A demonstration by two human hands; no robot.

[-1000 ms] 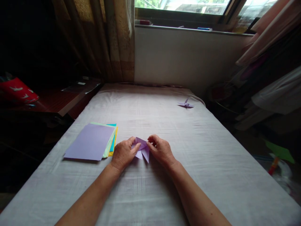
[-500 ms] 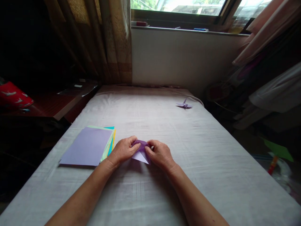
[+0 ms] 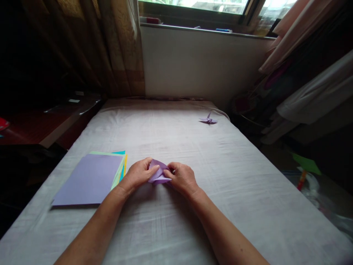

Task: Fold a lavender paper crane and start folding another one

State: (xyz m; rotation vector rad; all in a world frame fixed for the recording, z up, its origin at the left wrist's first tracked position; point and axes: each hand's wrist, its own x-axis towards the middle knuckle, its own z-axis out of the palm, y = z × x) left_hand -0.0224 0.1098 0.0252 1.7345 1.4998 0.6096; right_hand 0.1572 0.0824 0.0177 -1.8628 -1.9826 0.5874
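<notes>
A partly folded sheet of purple origami paper (image 3: 159, 173) is held between my two hands above the cloth-covered table. My left hand (image 3: 139, 173) pinches its left side, thumb on top and fingers behind. Closed on the right side is my right hand (image 3: 181, 176), its thumb pressing near a fold. The paper's flaps stand apart and bulge a little; its underside is hidden. Left of my left hand lies a stack of square paper (image 3: 86, 180), purple on top, with green, blue and yellow edges showing. Toward the far right sits a folded purple paper crane (image 3: 209, 119).
A pale cloth (image 3: 237, 206) covers the table. Beyond its far edge are a wall (image 3: 198, 66) and a window sill with small items. A dark red wooden surface (image 3: 55, 121) stands at the left, hanging clothes (image 3: 311, 99) at the right.
The purple paper's flaps have opened and bent upward between my hands, where a flat triangular flap showed before. The view has shifted slightly to the right.
</notes>
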